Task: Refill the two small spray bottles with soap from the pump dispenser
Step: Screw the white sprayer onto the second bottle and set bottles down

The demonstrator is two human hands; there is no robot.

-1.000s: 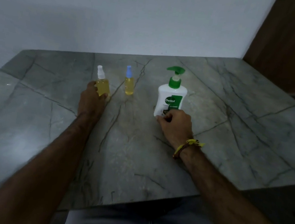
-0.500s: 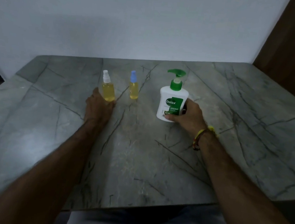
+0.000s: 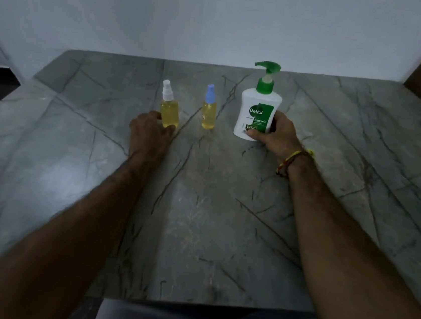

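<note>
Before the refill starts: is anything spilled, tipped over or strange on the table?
Nothing stands out. The white-capped spray bottle, blue-capped spray bottle and Dettol pump dispenser stand upright, capped, with no spill visible on the marble table.

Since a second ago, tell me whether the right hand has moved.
Yes. The right hand went from in front of the soap dispenser round to its right side, gripping it.
</note>
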